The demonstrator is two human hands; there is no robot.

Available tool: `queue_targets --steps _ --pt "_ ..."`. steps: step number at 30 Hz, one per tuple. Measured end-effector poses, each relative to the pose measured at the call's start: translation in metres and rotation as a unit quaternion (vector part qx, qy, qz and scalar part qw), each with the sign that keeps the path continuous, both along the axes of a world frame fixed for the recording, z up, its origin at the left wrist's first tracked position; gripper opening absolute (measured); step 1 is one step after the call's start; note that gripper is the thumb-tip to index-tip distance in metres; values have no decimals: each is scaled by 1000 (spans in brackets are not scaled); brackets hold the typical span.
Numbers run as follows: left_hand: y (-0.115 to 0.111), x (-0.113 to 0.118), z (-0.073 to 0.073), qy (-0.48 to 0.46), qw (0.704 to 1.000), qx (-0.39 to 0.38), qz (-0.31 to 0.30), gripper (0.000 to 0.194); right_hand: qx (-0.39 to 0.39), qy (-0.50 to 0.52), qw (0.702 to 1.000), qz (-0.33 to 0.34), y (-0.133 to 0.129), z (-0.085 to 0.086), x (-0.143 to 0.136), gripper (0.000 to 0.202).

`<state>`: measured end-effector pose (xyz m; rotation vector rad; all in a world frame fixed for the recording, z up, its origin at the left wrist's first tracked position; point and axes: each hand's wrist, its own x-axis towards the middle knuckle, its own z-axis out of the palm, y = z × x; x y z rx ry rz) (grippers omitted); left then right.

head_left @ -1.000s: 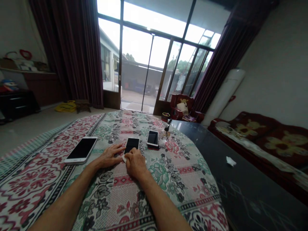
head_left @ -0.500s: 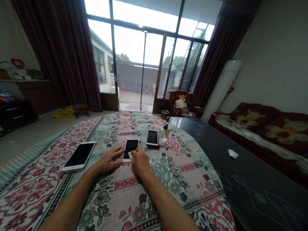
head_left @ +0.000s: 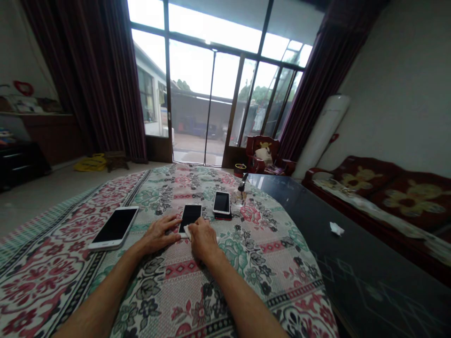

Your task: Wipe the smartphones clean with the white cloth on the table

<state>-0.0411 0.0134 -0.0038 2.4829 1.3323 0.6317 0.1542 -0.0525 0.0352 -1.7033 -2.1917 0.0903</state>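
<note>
A white smartphone (head_left: 190, 213) with a dark screen lies face up on the flowered tablecloth, between my hands. My left hand (head_left: 162, 233) rests flat with its fingers stretched out, their tips at the phone's left edge. My right hand (head_left: 204, 238) is closed on a small white tissue (head_left: 186, 230) and presses it on the lower part of the phone. To the left lies a larger white phone (head_left: 115, 227). Beyond my right hand, another white phone (head_left: 221, 203) rests on a dark, red-edged one (head_left: 222, 216). My right fingertips are partly hidden.
A clear bottle with a black spray top (head_left: 241, 190) stands right of the stacked phones. The patterned tablecloth (head_left: 183, 300) covers a round table. On the right, a crumpled white tissue (head_left: 337, 229) lies on a dark glossy table (head_left: 299, 202). A carved wooden sofa (head_left: 416, 197) stands beyond it.
My right hand has slid the tissue slightly left and down on the phone, toward its lower edge. My left hand stays in place. The view has shifted slightly.
</note>
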Motion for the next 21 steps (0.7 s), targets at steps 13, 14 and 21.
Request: queue_targets --steps 13,14,21 --pt "1 1 -3 4 1000 -22 12 59 28 7 999 33 6 -8 -2 24" --pt "1 1 -4 4 1000 -23 14 59 26 3 999 26 12 -7 -3 25" --pt "0 2 -4 9 999 -35 20 58 2 -46 998 -33 66 5 -5 31"
